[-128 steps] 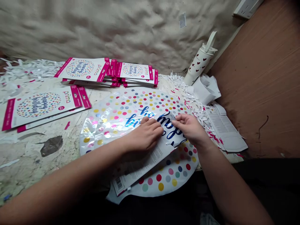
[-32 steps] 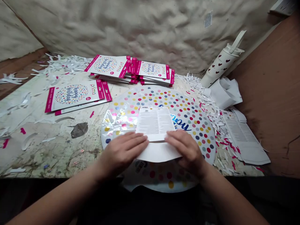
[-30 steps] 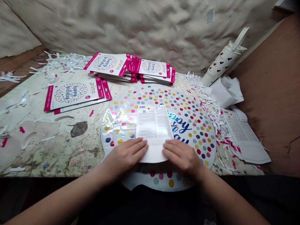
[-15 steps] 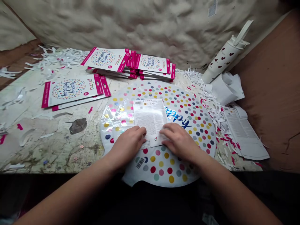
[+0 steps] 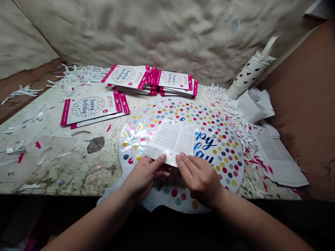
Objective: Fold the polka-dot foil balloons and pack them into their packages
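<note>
The left hand point(image 5: 144, 178) and right hand point(image 5: 200, 176) are both closed in a light pinch on the lower edge of a printed paper insert point(image 5: 171, 139), holding it between them just above the foil balloon point(image 5: 230, 164). The insert tilts away from the hands, its far end over the balloon's printed dots and blue "happy birthday" lettering. The balloon lies flat on a scarred workbench point(image 5: 54, 167). Farther left sit two overlapping pink-edged Prima balloon packs point(image 5: 91, 108), with a larger pile point(image 5: 149, 79) beyond. To the right lie paper shreds point(image 5: 237, 122), a folded printed sheet point(image 5: 277, 157), and a heart-patterned tumbler point(image 5: 248, 77) on its side.
</note>
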A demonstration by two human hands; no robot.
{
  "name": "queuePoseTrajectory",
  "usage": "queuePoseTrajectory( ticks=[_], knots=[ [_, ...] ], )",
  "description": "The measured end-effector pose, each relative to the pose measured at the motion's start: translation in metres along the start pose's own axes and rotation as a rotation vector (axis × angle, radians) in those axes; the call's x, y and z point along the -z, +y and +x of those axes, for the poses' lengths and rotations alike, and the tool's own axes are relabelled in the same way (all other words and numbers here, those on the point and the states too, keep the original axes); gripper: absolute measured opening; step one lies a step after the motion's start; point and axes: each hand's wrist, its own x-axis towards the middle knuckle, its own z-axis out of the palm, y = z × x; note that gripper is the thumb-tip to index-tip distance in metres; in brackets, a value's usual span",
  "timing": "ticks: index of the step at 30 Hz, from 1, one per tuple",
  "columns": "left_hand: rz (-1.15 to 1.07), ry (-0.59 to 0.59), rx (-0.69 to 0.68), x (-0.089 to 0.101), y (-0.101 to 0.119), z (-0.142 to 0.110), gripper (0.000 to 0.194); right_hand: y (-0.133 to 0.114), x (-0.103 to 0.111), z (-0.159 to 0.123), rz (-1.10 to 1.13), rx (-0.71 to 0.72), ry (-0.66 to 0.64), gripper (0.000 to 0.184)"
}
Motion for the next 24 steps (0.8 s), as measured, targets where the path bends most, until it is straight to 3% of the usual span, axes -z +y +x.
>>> queuePoseTrajectory(
  ticks=[3,5,7,10,12,16,18,20,23,24],
  knots=[
    [-0.182,0.086,0.066,-0.005,-0.004,0.006,0.015,-0.012,-0.002,-0.004,-0.057,-0.024,0.02,0.025],
    [-0.377,0.097,0.154,-0.009,-0.007,0.007,0.009,-0.015,-0.003,-0.005,-0.059,-0.047,0.022,0.024],
    [-0.453,0.077,0.152,-0.011,-0.009,0.006,0.007,-0.014,-0.002,-0.006,0.001,-0.088,0.01,0.024],
    [-0.214,0.061,-0.009,-0.007,-0.008,0.004,0.018,-0.003,0.003,-0.004,0.277,-0.245,-0.055,0.028],
    [-0.042,0.056,-0.047,-0.002,-0.005,0.004,0.026,0.005,0.004,-0.001,0.45,-0.298,-0.072,0.036],
    [0.043,0.048,-0.008,0.002,0.001,0.002,0.028,0.01,-0.009,0.005,0.412,-0.018,0.012,0.031],
    [0.057,0.056,0.009,0.001,0.003,0.002,0.027,0.007,-0.016,0.008,0.403,0.034,0.052,0.024],
    [0.072,0.054,0.031,0.0,0.004,0.003,0.026,0.007,-0.018,0.01,0.507,-0.088,0.105,0.021],
    [0.047,0.058,0.02,0.001,0.006,0.004,0.025,0.018,-0.007,0.006,0.718,-0.413,0.194,0.017],
    [0.038,0.064,0.008,0.001,0.007,0.004,0.024,0.025,-0.002,0.003,0.731,-0.5,0.169,0.015]
  ],
)
